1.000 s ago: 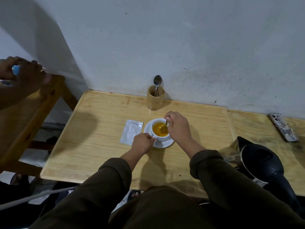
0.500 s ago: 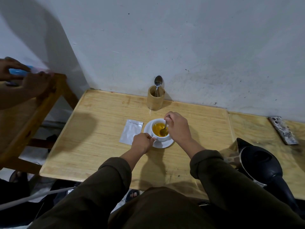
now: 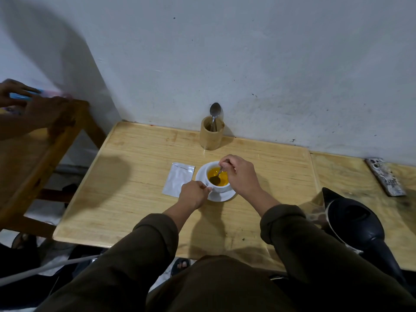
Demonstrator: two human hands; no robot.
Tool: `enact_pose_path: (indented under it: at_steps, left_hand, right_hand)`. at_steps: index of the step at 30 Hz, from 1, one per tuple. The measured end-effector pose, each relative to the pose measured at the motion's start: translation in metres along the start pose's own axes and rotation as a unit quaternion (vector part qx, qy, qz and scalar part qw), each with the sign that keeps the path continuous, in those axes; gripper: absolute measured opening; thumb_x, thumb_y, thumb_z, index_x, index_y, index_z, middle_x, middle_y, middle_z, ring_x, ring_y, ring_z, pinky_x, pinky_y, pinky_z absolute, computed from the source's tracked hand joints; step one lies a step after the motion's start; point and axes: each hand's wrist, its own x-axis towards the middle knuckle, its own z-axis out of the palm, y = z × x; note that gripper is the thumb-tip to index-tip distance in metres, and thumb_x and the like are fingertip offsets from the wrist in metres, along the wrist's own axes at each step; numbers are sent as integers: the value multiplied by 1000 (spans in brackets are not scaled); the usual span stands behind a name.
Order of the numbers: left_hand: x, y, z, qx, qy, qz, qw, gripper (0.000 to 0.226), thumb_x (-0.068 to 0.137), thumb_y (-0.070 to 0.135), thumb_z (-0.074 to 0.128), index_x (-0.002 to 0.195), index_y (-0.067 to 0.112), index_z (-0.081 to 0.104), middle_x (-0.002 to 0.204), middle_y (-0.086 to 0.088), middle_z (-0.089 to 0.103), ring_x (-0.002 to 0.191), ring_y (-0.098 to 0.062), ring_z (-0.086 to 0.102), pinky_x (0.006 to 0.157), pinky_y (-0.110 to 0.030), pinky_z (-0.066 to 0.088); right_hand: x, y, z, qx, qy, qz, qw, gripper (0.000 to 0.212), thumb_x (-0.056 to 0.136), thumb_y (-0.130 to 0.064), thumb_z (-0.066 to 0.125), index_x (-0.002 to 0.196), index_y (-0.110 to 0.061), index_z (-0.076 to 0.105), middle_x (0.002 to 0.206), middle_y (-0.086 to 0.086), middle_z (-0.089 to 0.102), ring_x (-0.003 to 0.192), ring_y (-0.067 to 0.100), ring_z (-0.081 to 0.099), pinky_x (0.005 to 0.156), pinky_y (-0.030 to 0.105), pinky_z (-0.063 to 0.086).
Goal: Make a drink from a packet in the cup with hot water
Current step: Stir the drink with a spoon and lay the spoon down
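Observation:
A white cup (image 3: 219, 188) full of orange drink stands on a white saucer (image 3: 221, 196) in the middle of the wooden table (image 3: 135, 199). My left hand (image 3: 193, 195) pinches the cup's handle at its near left side. My right hand (image 3: 239, 174) holds a metal spoon (image 3: 217, 177) whose bowl dips into the drink. A flat silver packet (image 3: 179, 182) lies on the table just left of the saucer. A black kettle (image 3: 360, 226) with its lid up stands at the near right.
A bamboo holder (image 3: 212, 136) with another spoon stands against the wall behind the cup. A patterned flat object (image 3: 385, 176) lies at the far right. Another person's hands (image 3: 33, 106) hold something blue over a wooden frame at the left.
The spoon's bowl has shifted within the cup toward its near left side. The other person's hands at the left have moved a little. My left hand stays on the handle.

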Motion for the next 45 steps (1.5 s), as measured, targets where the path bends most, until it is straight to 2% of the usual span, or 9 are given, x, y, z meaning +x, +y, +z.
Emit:
enact_pose_path:
  at_steps: [9, 17, 21, 25, 30, 34, 37, 40, 45]
  left_hand:
    - [-1, 0, -1, -10, 0, 1, 1000, 41, 94, 39, 51, 115, 7, 66, 117, -13, 69, 113, -28, 60, 91, -34, 47]
    - [0, -2, 0, -17, 0, 11, 1000, 41, 95, 40, 50, 112, 7, 67, 115, -12, 70, 111, -28, 60, 90, -34, 47]
    - [2, -4, 0, -8, -3, 21, 1000, 42, 95, 41, 48, 110, 7, 68, 114, -13, 70, 109, -29, 61, 86, -32, 46]
    - [4, -5, 1, -3, -4, 34, 999, 41, 96, 39, 47, 108, 6, 68, 113, -12, 70, 109, -29, 61, 85, -31, 44]
    - [7, -11, 5, 15, 3, 51, 999, 41, 95, 38, 46, 107, 5, 68, 112, -14, 70, 108, -31, 61, 83, -30, 43]
    - [5, -12, 8, 14, 12, 62, 998, 42, 96, 38, 46, 105, 3, 69, 110, -18, 70, 106, -33, 62, 85, -35, 46]
    - [4, -12, 9, 5, 17, 69, 997, 43, 96, 38, 45, 105, 3, 69, 109, -18, 69, 104, -33, 62, 81, -34, 45]
    - [4, -13, 10, 6, 18, 76, 997, 43, 98, 36, 42, 106, 3, 68, 111, -18, 68, 104, -32, 61, 74, -30, 37]
    - [1, -15, 15, -13, 27, 71, 997, 44, 99, 37, 38, 107, 4, 67, 112, -19, 66, 105, -33, 60, 75, -31, 36]
  right_hand:
    - [5, 6, 5, -64, 31, 15, 997, 26, 97, -12, 41, 102, -9, 66, 107, 9, 62, 94, 19, 57, 74, 21, 36]
    - [0, 1, 7, 23, 14, 0, 1000, 19, 92, -10, 53, 98, -10, 71, 102, 8, 68, 89, 9, 55, 72, 6, 36]
    - [-3, -3, 8, 43, 12, 21, 999, 15, 90, -12, 56, 94, -6, 70, 100, 11, 66, 89, 18, 58, 78, 26, 47]
    - [-13, -3, 8, 41, 31, 58, 997, 16, 90, -17, 58, 95, -7, 69, 98, 10, 59, 84, 15, 53, 75, 24, 41]
    - [-32, -4, 5, 85, 54, 126, 987, 15, 91, -23, 57, 90, -11, 67, 74, -4, 62, 67, 9, 55, 59, 8, 38]
    - [-48, -2, 4, 120, 60, 176, 975, 20, 87, -27, 63, 83, -8, 69, 66, 3, 64, 65, 14, 58, 66, 26, 45]
    - [-61, -1, -1, 100, 58, 201, 973, 35, 87, -33, 62, 71, -3, 68, 60, 17, 64, 53, 11, 52, 58, 26, 41]
    - [-74, 6, -5, 113, 38, 227, 967, 29, 87, -30, 64, 60, -19, 67, 44, -9, 60, 40, -1, 53, 55, 23, 44]
    - [-95, 12, -12, 159, -40, 227, 960, 11, 87, -12, 64, 87, -4, 71, 63, -3, 64, 41, -5, 56, 45, 10, 43]
